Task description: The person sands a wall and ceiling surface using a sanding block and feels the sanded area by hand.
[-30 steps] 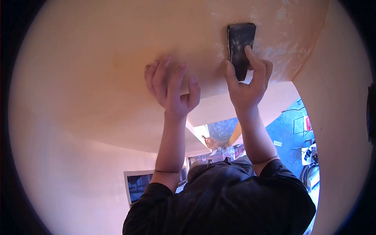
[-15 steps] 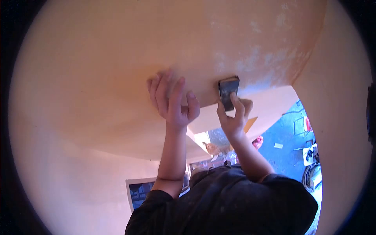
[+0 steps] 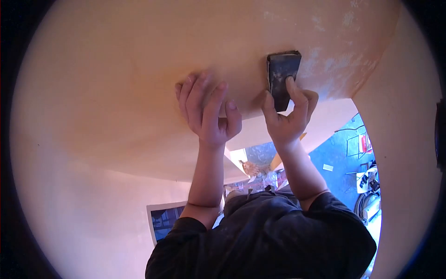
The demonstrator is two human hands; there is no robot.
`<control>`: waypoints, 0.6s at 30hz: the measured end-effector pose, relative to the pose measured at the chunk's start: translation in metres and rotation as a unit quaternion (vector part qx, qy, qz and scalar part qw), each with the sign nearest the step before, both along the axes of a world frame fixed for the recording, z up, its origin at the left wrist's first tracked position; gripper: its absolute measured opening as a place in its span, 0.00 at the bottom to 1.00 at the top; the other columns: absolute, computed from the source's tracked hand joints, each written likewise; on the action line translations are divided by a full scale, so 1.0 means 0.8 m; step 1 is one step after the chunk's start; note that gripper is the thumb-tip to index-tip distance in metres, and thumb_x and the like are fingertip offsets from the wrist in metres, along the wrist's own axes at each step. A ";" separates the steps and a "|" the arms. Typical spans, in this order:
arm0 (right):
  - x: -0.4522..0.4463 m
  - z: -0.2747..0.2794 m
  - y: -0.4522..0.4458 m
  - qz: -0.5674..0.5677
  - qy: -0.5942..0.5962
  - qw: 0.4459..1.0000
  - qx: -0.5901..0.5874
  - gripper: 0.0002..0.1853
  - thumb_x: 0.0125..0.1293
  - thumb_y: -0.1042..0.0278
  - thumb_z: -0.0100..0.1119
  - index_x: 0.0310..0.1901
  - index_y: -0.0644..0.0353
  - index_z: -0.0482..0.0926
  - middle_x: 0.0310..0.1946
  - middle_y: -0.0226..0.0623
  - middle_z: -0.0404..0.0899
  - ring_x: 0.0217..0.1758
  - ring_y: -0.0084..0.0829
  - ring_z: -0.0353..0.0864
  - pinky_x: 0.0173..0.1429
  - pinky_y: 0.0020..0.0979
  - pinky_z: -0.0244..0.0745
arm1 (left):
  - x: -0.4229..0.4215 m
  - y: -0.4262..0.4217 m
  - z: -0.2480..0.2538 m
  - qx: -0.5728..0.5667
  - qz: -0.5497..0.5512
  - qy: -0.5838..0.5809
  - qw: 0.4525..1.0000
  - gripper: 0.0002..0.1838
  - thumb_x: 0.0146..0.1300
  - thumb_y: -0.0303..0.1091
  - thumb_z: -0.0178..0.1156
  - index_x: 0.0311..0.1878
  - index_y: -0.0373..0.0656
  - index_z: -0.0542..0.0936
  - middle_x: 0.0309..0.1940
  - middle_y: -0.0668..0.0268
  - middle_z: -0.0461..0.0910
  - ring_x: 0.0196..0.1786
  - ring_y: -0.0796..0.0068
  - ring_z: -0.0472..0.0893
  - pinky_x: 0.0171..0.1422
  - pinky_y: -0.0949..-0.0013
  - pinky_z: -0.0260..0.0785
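Observation:
In the head view my right hand [image 3: 289, 114] grips a dark sanding block [image 3: 283, 69] with pale dust on its face, thumb at one side and a finger pressed on it. The block rests against the tan plastered surface [image 3: 139, 74], near a patch of white scuffs [image 3: 341, 58]. Left of it, my left hand [image 3: 208, 109] has its fingers spread and slightly bent, at the same surface; nothing shows in it. Whether its fingertips touch the plaster I cannot tell.
A pale wall [image 3: 411, 121] stands on the right. Lower left is a window-like frame [image 3: 165, 223]. Far below, the blue floor [image 3: 320, 179] holds a white slip [image 3: 328, 167], a folding chair [image 3: 360, 145] and coiled hose [image 3: 361, 204].
My right hand has moved the sanding block up and slightly right along the plaster. My left hand has shifted only a little, and the view has tilted slightly.

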State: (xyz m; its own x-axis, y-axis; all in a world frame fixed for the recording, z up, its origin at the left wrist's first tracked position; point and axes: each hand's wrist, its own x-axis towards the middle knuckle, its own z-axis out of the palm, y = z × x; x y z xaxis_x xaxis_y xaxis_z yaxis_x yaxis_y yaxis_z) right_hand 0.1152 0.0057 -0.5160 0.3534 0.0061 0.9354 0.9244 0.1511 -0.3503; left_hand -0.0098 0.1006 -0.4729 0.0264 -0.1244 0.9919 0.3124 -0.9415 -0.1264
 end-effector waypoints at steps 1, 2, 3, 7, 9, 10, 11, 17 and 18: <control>0.000 -0.007 -0.001 -0.003 0.006 1.000 -0.007 0.26 0.45 0.72 0.76 0.49 0.63 0.80 0.40 0.38 0.78 0.39 0.38 0.72 0.47 0.37 0.64 | -0.002 -0.004 -0.003 -0.003 0.004 0.001 1.000 0.15 0.65 0.37 0.56 0.49 0.39 0.80 0.56 0.49 0.76 0.64 0.48 0.71 0.71 0.44 0.55; 0.002 -0.012 0.001 -0.004 0.008 1.000 -0.007 0.26 0.45 0.72 0.76 0.49 0.63 0.80 0.40 0.38 0.78 0.39 0.38 0.72 0.47 0.37 0.64 | -0.002 -0.008 -0.003 -0.016 0.004 0.010 1.000 0.15 0.64 0.37 0.56 0.49 0.39 0.80 0.56 0.49 0.76 0.64 0.48 0.71 0.70 0.43 0.56; -0.001 -0.037 -0.007 0.005 0.017 0.999 -0.038 0.26 0.45 0.72 0.76 0.49 0.63 0.79 0.39 0.39 0.78 0.40 0.39 0.72 0.47 0.38 0.65 | -0.001 -0.005 0.001 -0.020 0.004 0.013 1.000 0.15 0.64 0.37 0.56 0.49 0.39 0.80 0.56 0.48 0.76 0.63 0.48 0.71 0.70 0.43 0.56; 0.009 -0.035 -0.011 0.010 -0.010 0.999 -0.045 0.28 0.45 0.78 0.75 0.51 0.65 0.76 0.40 0.43 0.75 0.41 0.42 0.74 0.45 0.38 0.71 | 0.010 -0.003 0.006 -0.020 -0.004 0.021 1.000 0.16 0.63 0.36 0.55 0.49 0.39 0.81 0.56 0.48 0.76 0.63 0.47 0.71 0.71 0.43 0.56; 0.010 0.018 -0.002 0.005 -0.016 1.000 -0.020 0.29 0.47 0.78 0.75 0.52 0.66 0.75 0.41 0.42 0.74 0.43 0.41 0.73 0.47 0.36 0.70 | 0.010 -0.003 0.005 -0.010 -0.011 0.007 1.000 0.15 0.62 0.37 0.55 0.48 0.39 0.81 0.56 0.48 0.77 0.63 0.47 0.71 0.71 0.44 0.55; 0.008 0.023 0.005 0.037 0.034 0.999 0.012 0.27 0.47 0.75 0.75 0.52 0.63 0.78 0.41 0.43 0.76 0.42 0.41 0.72 0.45 0.37 0.70 | 0.008 -0.007 0.000 -0.019 -0.009 0.014 1.000 0.15 0.62 0.37 0.55 0.48 0.39 0.81 0.56 0.48 0.77 0.63 0.47 0.71 0.71 0.44 0.55; 0.005 0.014 0.000 0.015 0.021 1.000 -0.018 0.28 0.47 0.76 0.75 0.52 0.65 0.76 0.41 0.43 0.75 0.43 0.41 0.72 0.46 0.37 0.70 | 0.009 -0.010 0.000 -0.038 -0.012 0.011 0.999 0.14 0.60 0.36 0.56 0.46 0.42 0.83 0.55 0.51 0.78 0.64 0.49 0.71 0.72 0.46 0.55; 0.010 -0.054 -0.002 0.026 0.025 0.998 -0.046 0.28 0.46 0.76 0.76 0.50 0.65 0.74 0.41 0.43 0.73 0.43 0.39 0.72 0.48 0.38 0.68 | 0.016 0.003 0.010 -0.017 -0.011 0.013 1.000 0.13 0.60 0.37 0.56 0.44 0.43 0.84 0.54 0.52 0.79 0.64 0.50 0.72 0.73 0.47 0.55; 0.015 -0.025 0.002 0.016 0.010 0.999 -0.032 0.29 0.46 0.76 0.76 0.51 0.65 0.74 0.41 0.42 0.72 0.43 0.39 0.72 0.48 0.38 0.68 | 0.015 -0.003 0.008 -0.017 -0.007 0.027 0.999 0.14 0.62 0.37 0.55 0.45 0.41 0.83 0.54 0.50 0.78 0.63 0.48 0.72 0.71 0.45 0.56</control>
State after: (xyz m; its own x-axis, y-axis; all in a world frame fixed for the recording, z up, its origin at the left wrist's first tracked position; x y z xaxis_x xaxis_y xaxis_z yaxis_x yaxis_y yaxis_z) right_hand 0.1272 0.0076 -0.5358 0.3700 0.0785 0.9257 0.9123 0.1577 -0.3780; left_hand 0.0021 0.0982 -0.4668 0.0780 -0.0911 0.9928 0.2934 -0.9496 -0.1102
